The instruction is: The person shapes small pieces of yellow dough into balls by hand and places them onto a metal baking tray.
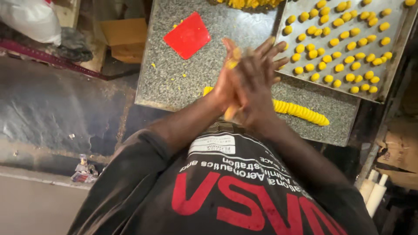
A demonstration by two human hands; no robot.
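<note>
My left hand [226,85] and my right hand [257,76] are pressed palm to palm above the front edge of a speckled granite slab [174,78]. A small piece of yellow dough [231,112] is squeezed between them, and dough is smeared on the fingers. Just behind the hands, a row of cut yellow dough pieces [302,113] lies on the slab. To the upper right, a metal tray [394,61] holds several small yellow dough balls [335,54]. A red square scraper [188,35] lies on the slab at the upper left.
A heap of yellow dough [248,3] sits at the slab's far edge. A cardboard box [126,37] and a white bag [30,17] are at the upper left. Two white cylinders [374,191] stand at the lower right, with a dark sheet [52,113] on the left.
</note>
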